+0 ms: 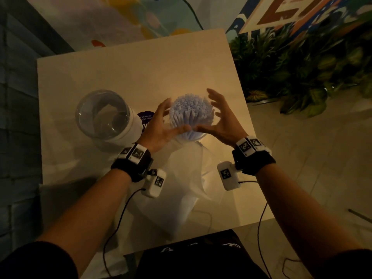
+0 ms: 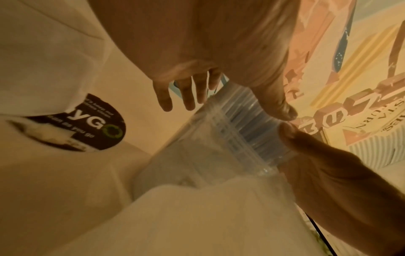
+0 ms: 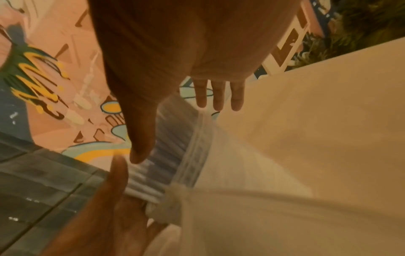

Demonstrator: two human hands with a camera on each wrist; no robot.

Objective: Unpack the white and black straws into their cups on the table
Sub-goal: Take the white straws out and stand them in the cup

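Observation:
A bundle of white straws point(image 1: 191, 111) stands upright in a clear cup point(image 1: 198, 135) at the middle of the table. My left hand point(image 1: 161, 127) and right hand point(image 1: 221, 121) cup round the bundle from both sides, fingers spread and straight. The thumbs nearly meet against the front of the straws. In the left wrist view the straws point(image 2: 243, 121) run between my left thumb and the right thumb point(image 2: 306, 155). In the right wrist view the straws point(image 3: 166, 147) lie under my right thumb. An empty clear cup point(image 1: 102, 113) stands to the left. No black straws are in view.
A crumpled clear plastic wrapper point(image 1: 187, 178) lies on the table point(image 1: 141, 67) below the straw cup. A purple round sticker point(image 1: 146, 118) sits between the two cups. Leafy plants point(image 1: 302, 67) stand off the right edge. Cables hang from both wrists.

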